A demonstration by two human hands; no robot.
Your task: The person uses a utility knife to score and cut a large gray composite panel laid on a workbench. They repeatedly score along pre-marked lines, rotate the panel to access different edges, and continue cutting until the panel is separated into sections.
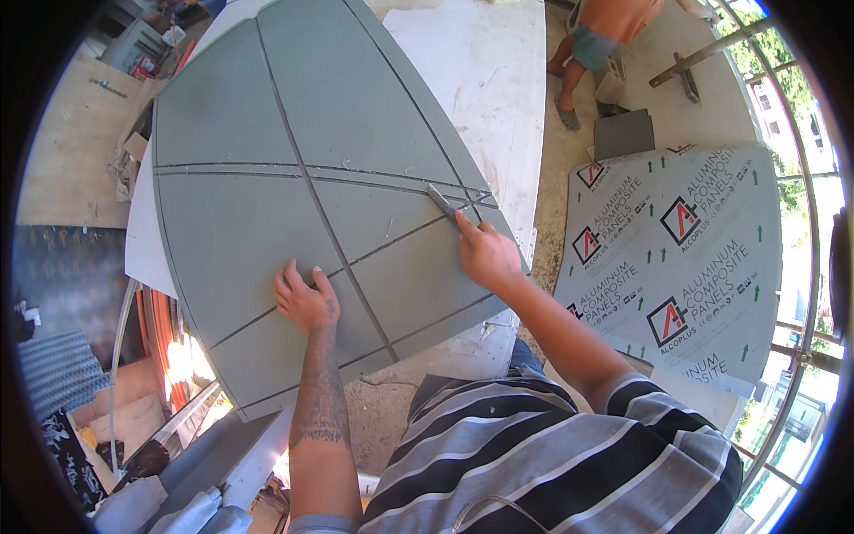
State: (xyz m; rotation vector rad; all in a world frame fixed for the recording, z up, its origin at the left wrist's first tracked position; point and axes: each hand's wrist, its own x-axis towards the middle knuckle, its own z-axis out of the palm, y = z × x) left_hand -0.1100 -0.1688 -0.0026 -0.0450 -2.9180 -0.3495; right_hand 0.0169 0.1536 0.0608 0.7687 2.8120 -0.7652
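A large grey-green panel, crossed by dark grooves, lies flat in front of me. My right hand is closed around a narrow, flat grey metal tool, which could be a file or a blade. Its tip sits near the double groove on the panel's right side, close to where several grooves cross. Pale shavings are scattered along the grooves. On the nearer half of the panel, my left hand rests with its fingers apart and holds nothing. The grip end of the tool is hidden in my right palm.
Under the panel is a white work surface. To the right lies a printed composite sheet, with a small dark grey panel behind it. Another person stands at the far right, near a metal railing. Orange lengths stand at left.
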